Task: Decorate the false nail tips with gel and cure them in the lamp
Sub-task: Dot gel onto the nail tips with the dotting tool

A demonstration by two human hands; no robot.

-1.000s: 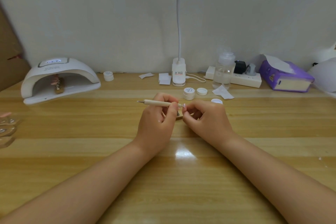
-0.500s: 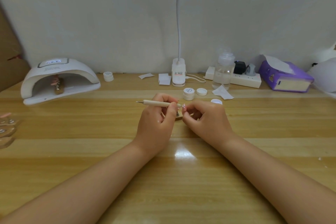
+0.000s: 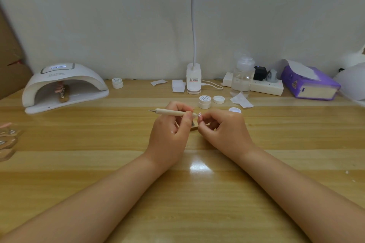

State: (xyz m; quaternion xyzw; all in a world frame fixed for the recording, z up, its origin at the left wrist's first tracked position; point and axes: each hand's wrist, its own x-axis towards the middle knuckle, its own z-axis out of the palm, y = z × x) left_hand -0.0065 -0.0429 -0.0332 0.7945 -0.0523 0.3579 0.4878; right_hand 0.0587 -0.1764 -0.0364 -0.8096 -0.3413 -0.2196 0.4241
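White gel jar (image 3: 204,101) (label script unreadable) beside lid (image 3: 218,99)

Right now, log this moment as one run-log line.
step: decorating nail tip | left hand: holds dotting tool | right hand: pinches tip | curing lamp: holder inside

Wooden table (image 3: 98,163), curing lamp (image 3: 63,87), gel pots (image 3: 204,101)

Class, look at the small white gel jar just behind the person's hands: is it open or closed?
Closed. The gel jar has its printed cap on top. The loose white lid lying beside it belongs to some other pot.
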